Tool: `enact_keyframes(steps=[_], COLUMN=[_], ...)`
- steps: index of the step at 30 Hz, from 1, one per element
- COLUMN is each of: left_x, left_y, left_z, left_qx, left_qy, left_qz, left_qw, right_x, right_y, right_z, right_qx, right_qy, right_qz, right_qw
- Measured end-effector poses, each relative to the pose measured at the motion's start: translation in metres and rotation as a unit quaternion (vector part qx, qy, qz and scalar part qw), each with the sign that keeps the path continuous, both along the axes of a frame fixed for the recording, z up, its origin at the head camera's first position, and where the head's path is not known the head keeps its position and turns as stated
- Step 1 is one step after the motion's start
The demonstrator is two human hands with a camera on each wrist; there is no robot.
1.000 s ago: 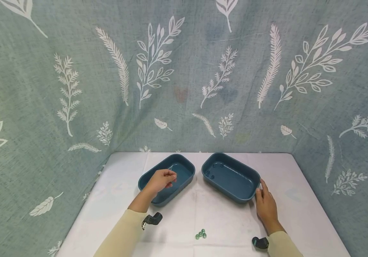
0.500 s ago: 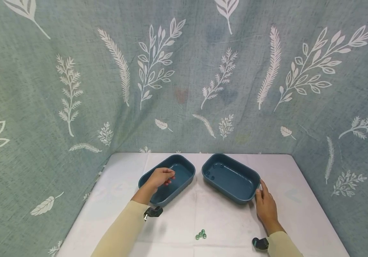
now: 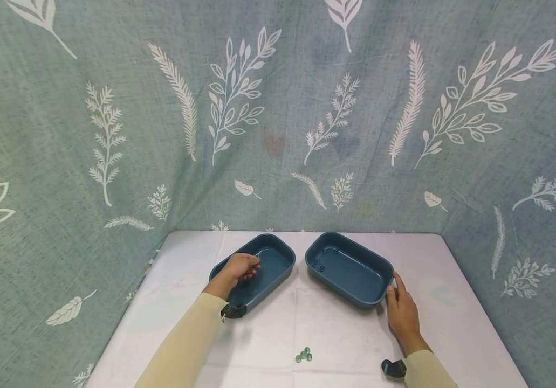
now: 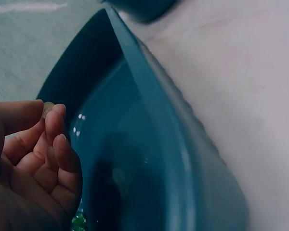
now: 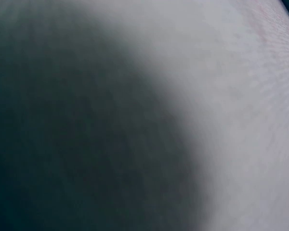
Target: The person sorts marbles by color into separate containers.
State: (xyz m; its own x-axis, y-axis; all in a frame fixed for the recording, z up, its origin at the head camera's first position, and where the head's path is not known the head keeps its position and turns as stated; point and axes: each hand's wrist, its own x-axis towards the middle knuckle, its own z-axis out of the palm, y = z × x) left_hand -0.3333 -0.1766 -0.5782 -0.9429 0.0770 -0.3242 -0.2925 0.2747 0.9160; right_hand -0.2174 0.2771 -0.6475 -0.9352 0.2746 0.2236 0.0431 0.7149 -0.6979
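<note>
My left hand is over the left blue tray. In the left wrist view, its thumb and index finger pinch a small pale glass marble, mostly covered by the fingertips. Below that hand, green marbles lie inside the same tray, partly hidden by the palm. My right hand rests against the near right end of the right blue tray, its fingers extended along the outer wall. Several small dark-looking marbles sit toward the left end of that tray.
Several green glass marbles lie in a cluster on the white tablecloth, nearer than the trays. Leaf-patterned cloth hangs behind the table and along both sides. The right wrist view is mostly dark and blurred.
My left hand has shifted slightly left and lower into the left tray, still pinching. My right hand and both trays have stayed in place.
</note>
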Motion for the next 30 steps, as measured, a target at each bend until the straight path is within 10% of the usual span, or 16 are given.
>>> enact_keyframes(steps=[30], left_x=[-0.029], left_y=[0.006], left_z=[-0.027], left_qx=[-0.025], left_qy=[-0.082], left_qz=[0.092], left_qw=[0.9920], right_x=[0.000], right_y=[-0.001], right_z=[0.002], right_qx=[-0.009], right_qy=[-0.016], right_qz=[-0.011], right_qw=[0.9998])
